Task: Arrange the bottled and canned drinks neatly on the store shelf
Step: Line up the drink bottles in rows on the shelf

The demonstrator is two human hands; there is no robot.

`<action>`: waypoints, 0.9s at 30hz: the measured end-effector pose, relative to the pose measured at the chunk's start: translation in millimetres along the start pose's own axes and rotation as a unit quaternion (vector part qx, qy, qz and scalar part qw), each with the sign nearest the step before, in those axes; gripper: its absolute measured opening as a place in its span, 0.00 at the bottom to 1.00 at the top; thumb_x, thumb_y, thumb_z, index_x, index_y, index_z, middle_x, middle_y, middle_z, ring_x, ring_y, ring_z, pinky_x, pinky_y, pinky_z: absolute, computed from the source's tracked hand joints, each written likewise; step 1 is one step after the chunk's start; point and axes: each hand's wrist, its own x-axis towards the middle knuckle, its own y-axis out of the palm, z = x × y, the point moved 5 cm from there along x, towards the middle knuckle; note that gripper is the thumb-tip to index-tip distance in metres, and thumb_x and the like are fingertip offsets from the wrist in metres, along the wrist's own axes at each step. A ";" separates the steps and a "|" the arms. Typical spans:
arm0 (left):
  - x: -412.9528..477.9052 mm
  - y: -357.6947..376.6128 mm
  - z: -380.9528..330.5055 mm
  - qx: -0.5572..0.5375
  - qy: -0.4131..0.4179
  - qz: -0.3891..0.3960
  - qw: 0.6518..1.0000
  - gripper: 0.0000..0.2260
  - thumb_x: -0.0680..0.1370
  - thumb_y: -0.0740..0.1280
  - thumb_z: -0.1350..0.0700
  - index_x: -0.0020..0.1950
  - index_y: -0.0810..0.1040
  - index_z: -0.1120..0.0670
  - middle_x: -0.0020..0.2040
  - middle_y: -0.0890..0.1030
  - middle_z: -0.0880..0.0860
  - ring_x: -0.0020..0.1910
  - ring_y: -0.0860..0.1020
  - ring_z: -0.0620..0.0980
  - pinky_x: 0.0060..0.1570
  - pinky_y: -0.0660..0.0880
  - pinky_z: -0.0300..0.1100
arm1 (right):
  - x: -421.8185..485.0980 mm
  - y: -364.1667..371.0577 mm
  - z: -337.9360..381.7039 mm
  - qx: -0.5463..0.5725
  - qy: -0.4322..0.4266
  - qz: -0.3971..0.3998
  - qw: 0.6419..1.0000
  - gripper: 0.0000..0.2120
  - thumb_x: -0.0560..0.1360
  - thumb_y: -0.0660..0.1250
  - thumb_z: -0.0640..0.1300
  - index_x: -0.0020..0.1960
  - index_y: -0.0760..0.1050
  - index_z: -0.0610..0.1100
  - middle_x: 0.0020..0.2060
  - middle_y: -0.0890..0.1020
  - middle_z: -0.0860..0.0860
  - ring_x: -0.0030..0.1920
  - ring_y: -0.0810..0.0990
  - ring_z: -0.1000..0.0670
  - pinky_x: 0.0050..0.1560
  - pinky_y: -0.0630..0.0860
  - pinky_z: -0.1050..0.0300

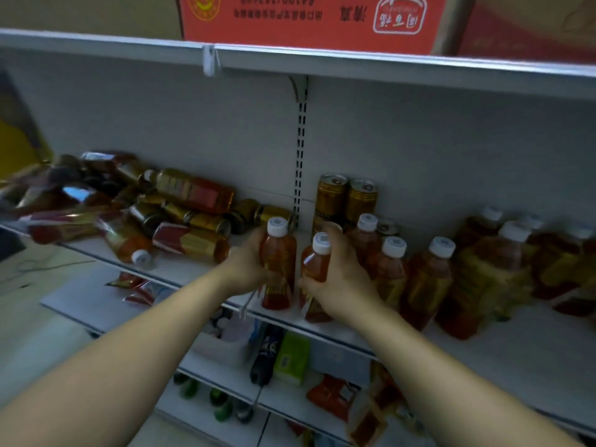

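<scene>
A: How much of the job is done?

B: About half, it is guessed. On the right part of the shelf [180, 269], a row of bottles [429, 282] is stood up straight, with two gold cans [346, 196] stacked behind, near the back wall. On the left, a pile of bottles and cans [180, 214] is left lying on its side, all mixed up. That pile must be stood up next

A: What is held now?

B: One bottle is held in each hand. The left hand [246, 261] is wrapped round the left bottle [278, 262], and the right hand [338, 269] is closed round the right bottle [317, 262]. Both bottles are kept upright, near the front edge of the shelf, just beside the neat row. Whether their bottoms are touching the shelf cannot be told

A: How are the bottles made to look?

B: Clear plastic is seen, with red-brown drink inside, a white cap on top and a red and gold label lower down. The far right ones are blurred
</scene>
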 end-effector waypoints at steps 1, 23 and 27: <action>-0.4 0.9 -2.3 0.002 0.007 -0.001 1.000 0.43 0.63 0.77 0.57 0.71 0.58 0.43 0.59 0.77 0.50 0.60 0.76 0.51 0.60 0.74 0.53 | -1.1 1.5 0.2 0.007 0.008 0.000 1.000 0.43 0.73 0.72 0.50 0.76 0.45 0.57 0.75 0.58 0.50 0.72 0.64 0.46 0.67 0.67 0.52; -74.6 212.7 -205.9 -0.114 0.264 0.202 0.936 0.41 0.63 0.79 0.59 0.70 0.63 0.46 0.56 0.76 0.44 0.58 0.76 0.43 0.58 0.73 0.39 | -176.1 -205.6 -108.4 0.125 0.175 -0.344 0.914 0.16 0.68 0.76 0.40 0.48 0.75 0.55 0.42 0.80 0.60 0.42 0.78 0.63 0.39 0.72 0.66; -65.0 281.0 -247.1 -0.133 0.279 0.176 0.935 0.31 0.64 0.77 0.62 0.59 0.69 0.42 0.53 0.77 0.43 0.55 0.77 0.42 0.55 0.73 0.39 | -195.9 -254.9 -167.5 0.080 0.192 -0.347 0.914 0.17 0.71 0.72 0.37 0.39 0.69 0.56 0.38 0.76 0.61 0.38 0.75 0.59 0.43 0.71 0.56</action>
